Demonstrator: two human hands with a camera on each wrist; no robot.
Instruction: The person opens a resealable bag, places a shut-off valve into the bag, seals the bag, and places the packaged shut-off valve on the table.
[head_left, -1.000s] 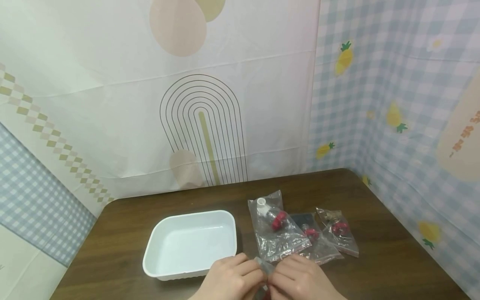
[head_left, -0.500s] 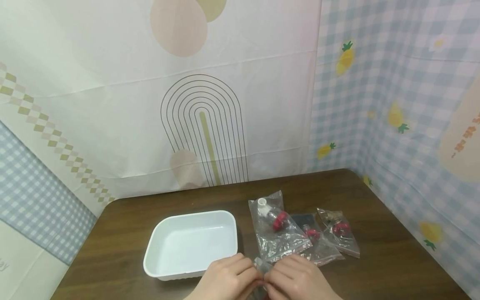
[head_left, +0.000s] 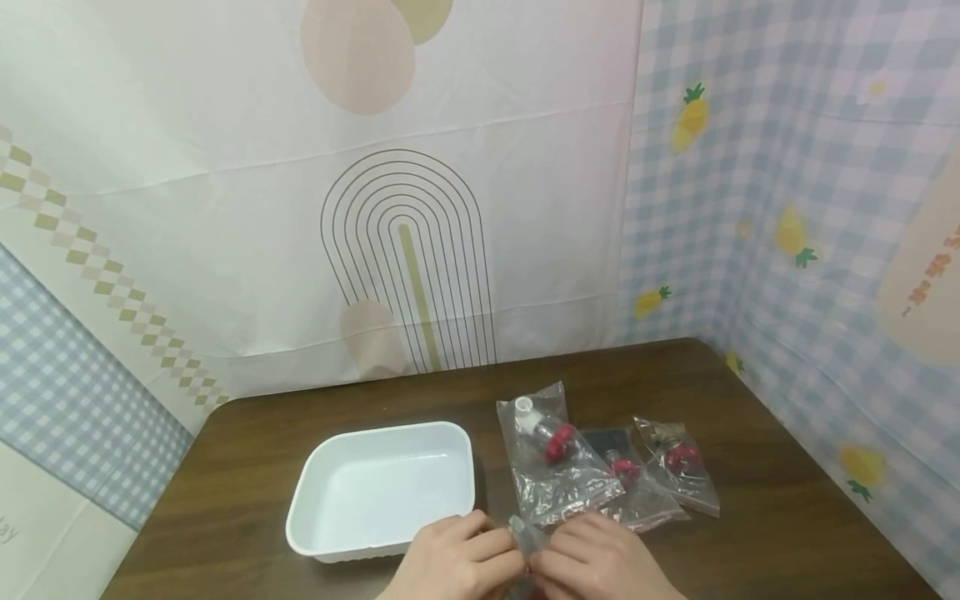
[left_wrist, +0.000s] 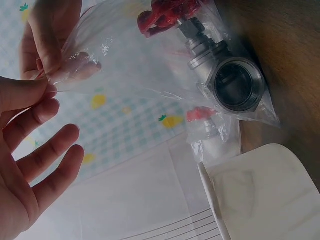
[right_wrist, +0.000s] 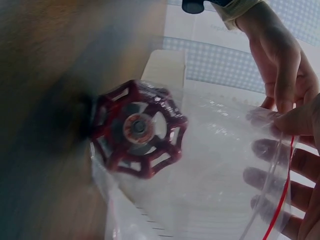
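Note:
Both hands pinch the top edge of a clear zip bag (right_wrist: 220, 160), close together at the near edge of the head view. The left hand (head_left: 457, 560) holds the edge between thumb and index finger; its other fingers spread loosely in the left wrist view. Beside it, the right hand (head_left: 596, 557) pinches the same edge, several fingers showing through the plastic in the right wrist view. A red zip strip (right_wrist: 280, 202) runs along that edge. At the bag's bottom sits a metal gate valve (left_wrist: 232, 82) with a red handwheel (right_wrist: 139, 129), mostly hidden from the head view.
A white rectangular tray (head_left: 300, 521) stands left of the hands. Beyond them, right of the tray, lie a bag with a white-ended, red-handled valve (head_left: 543, 429), a second bagged red-handled valve (head_left: 622, 468) and a bagged brass-coloured valve (head_left: 678, 454). Fabric curtains rise behind the brown table (head_left: 247, 442).
The hands have shifted slightly along the bag's top edge, and a little more plastic shows between them. The tray and the other bags have not moved.

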